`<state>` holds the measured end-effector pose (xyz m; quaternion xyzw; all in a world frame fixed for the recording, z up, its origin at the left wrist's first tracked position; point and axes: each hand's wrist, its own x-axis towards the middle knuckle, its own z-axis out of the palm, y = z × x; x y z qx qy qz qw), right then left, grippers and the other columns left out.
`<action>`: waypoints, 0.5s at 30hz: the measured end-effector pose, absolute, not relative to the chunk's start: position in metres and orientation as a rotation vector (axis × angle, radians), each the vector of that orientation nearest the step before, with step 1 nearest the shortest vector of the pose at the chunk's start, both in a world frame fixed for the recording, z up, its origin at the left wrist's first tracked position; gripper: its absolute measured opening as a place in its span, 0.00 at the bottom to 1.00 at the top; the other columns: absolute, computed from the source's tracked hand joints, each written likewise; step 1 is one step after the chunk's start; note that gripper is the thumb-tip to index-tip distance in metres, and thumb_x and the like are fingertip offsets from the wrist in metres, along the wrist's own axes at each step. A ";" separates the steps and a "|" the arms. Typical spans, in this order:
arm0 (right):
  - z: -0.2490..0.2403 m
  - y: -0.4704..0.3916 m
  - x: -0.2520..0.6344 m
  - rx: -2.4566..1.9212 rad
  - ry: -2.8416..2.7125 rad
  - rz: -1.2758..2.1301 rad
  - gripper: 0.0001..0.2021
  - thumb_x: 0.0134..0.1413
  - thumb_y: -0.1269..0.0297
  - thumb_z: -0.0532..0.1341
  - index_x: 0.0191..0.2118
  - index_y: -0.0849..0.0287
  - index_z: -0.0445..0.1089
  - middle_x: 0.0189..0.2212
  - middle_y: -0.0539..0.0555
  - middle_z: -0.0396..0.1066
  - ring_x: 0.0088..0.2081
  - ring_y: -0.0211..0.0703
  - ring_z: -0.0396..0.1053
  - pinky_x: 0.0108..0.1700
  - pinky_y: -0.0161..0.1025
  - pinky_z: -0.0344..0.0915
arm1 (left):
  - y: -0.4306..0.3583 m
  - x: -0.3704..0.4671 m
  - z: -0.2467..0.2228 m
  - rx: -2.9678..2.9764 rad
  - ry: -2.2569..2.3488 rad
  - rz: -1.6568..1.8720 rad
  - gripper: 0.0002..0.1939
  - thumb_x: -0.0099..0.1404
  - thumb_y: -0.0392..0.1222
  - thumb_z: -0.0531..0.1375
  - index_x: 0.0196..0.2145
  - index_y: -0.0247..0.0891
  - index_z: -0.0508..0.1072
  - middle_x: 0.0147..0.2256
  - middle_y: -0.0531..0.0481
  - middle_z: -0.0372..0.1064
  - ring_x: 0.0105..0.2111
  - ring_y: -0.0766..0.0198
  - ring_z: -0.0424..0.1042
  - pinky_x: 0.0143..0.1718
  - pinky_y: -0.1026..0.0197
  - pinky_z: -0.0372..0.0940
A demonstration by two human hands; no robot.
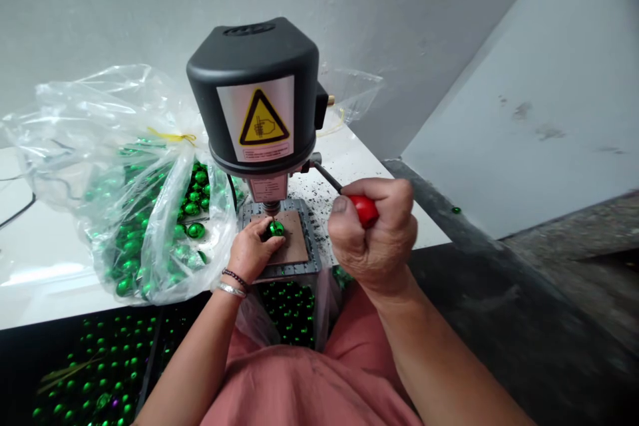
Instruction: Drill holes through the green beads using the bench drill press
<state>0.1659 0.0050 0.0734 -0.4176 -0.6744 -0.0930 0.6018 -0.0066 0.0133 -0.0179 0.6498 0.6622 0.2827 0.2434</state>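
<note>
A bench drill press [249, 60] with a dark grey housing and a yellow warning sticker stands in front of me. Beneath its chuck, my left hand [252, 247] pinches a shiny green ball [276, 229] between thumb and fingers. The ball rests on a brown square board [294, 243], which lies on the machine's metal base [313, 243]. The drill tip comes down close to the ball's top; whether it has entered cannot be made out. My right hand [375, 233] is wrapped round the red knob [364, 210] of the feed lever [327, 176].
A clear plastic bag [64, 123] full of green balls slumps open to the left on the white table [34, 273]. Dark shavings speckle the tabletop beside the base. More green balls [289, 313] lie below the table edge. One ball [456, 210] sits at far right.
</note>
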 end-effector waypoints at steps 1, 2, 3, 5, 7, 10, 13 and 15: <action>0.071 0.005 0.165 -0.963 -1.554 -0.229 0.04 0.52 0.66 0.54 0.34 0.56 0.57 0.22 0.45 0.60 0.21 0.28 0.55 0.22 0.30 0.56 | 0.013 -0.007 -0.019 1.776 1.819 0.765 0.21 0.56 0.43 0.61 0.49 0.38 0.72 0.48 0.45 0.70 0.49 0.57 0.68 0.52 0.55 0.61; 0.068 0.006 0.165 -0.959 -1.543 -0.239 0.04 0.51 0.66 0.54 0.34 0.56 0.57 0.22 0.45 0.60 0.21 0.28 0.56 0.23 0.30 0.57 | 0.013 -0.007 -0.021 1.774 1.829 0.759 0.22 0.56 0.44 0.62 0.49 0.38 0.72 0.49 0.44 0.70 0.49 0.57 0.68 0.52 0.55 0.61; 0.066 0.006 0.164 -0.955 -1.534 -0.246 0.04 0.51 0.67 0.54 0.35 0.56 0.58 0.23 0.45 0.60 0.22 0.29 0.57 0.23 0.31 0.58 | 0.013 -0.007 -0.022 1.771 1.837 0.756 0.22 0.56 0.44 0.62 0.49 0.37 0.71 0.49 0.44 0.70 0.49 0.57 0.68 0.52 0.55 0.61; 0.061 0.007 0.163 -0.941 -1.516 -0.249 0.06 0.51 0.67 0.55 0.36 0.55 0.58 0.24 0.46 0.62 0.23 0.30 0.60 0.26 0.31 0.61 | 0.013 -0.008 -0.024 1.761 1.844 0.754 0.22 0.56 0.44 0.62 0.49 0.37 0.72 0.49 0.43 0.70 0.48 0.57 0.68 0.51 0.55 0.61; 0.057 0.007 0.162 -0.920 -1.495 -0.247 0.07 0.51 0.68 0.55 0.38 0.55 0.59 0.27 0.47 0.64 0.26 0.31 0.62 0.28 0.31 0.63 | 0.013 -0.008 -0.024 1.757 1.838 0.760 0.22 0.56 0.43 0.62 0.49 0.37 0.72 0.49 0.44 0.70 0.48 0.57 0.68 0.51 0.55 0.61; 0.054 0.008 0.160 -0.890 -1.462 -0.212 0.08 0.50 0.69 0.55 0.39 0.55 0.59 0.28 0.48 0.64 0.28 0.31 0.64 0.29 0.32 0.64 | 0.013 -0.007 -0.024 1.758 1.818 0.775 0.22 0.56 0.43 0.62 0.49 0.39 0.71 0.49 0.45 0.70 0.48 0.57 0.68 0.52 0.55 0.61; 0.047 0.009 0.157 -0.851 -1.442 -0.143 0.10 0.50 0.70 0.55 0.40 0.55 0.59 0.28 0.48 0.64 0.27 0.31 0.64 0.29 0.31 0.64 | 0.013 -0.006 -0.023 1.742 1.819 0.783 0.23 0.55 0.43 0.62 0.49 0.39 0.71 0.49 0.45 0.70 0.49 0.58 0.68 0.52 0.56 0.61; 0.037 0.010 0.156 -0.822 -1.442 -0.100 0.11 0.49 0.71 0.54 0.40 0.55 0.59 0.28 0.48 0.63 0.27 0.32 0.64 0.29 0.32 0.65 | 0.012 -0.006 -0.022 1.736 1.816 0.794 0.22 0.55 0.42 0.62 0.48 0.39 0.72 0.48 0.45 0.70 0.48 0.58 0.69 0.52 0.57 0.61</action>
